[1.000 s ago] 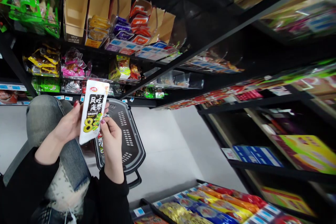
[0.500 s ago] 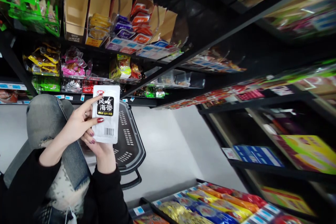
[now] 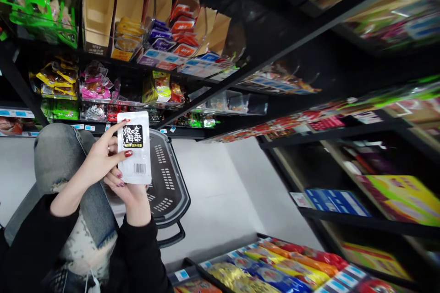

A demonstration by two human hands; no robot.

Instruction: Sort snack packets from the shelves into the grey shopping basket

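Upright before me is a white snack packet (image 3: 139, 160) with a black label and a barcode near its bottom. My left hand (image 3: 99, 158) is closed on its left edge, thumb and forefinger lying on the face I see. From behind and below, my right hand (image 3: 135, 201) supports the packet; part of that hand is hidden by it, and its fingertips show at the lower left. Beneath them on the floor stands a dark shopping basket (image 3: 178, 187), its left part covered by my hands and the packet.
Shelves ahead carry orange sachets (image 3: 184, 25), pink-wrapped snacks (image 3: 96, 84) and green-wrapped snacks (image 3: 32, 2). A rack with colourful bags (image 3: 275, 279) stands at lower right. Black shelving (image 3: 378, 224) runs along the right side. My bent knee (image 3: 55, 155) is at left.
The packet has been turned over, from its side with yellow and green pictures to its barcode side. My right hand has moved behind it. Over the last half second the packet shifted slightly left.
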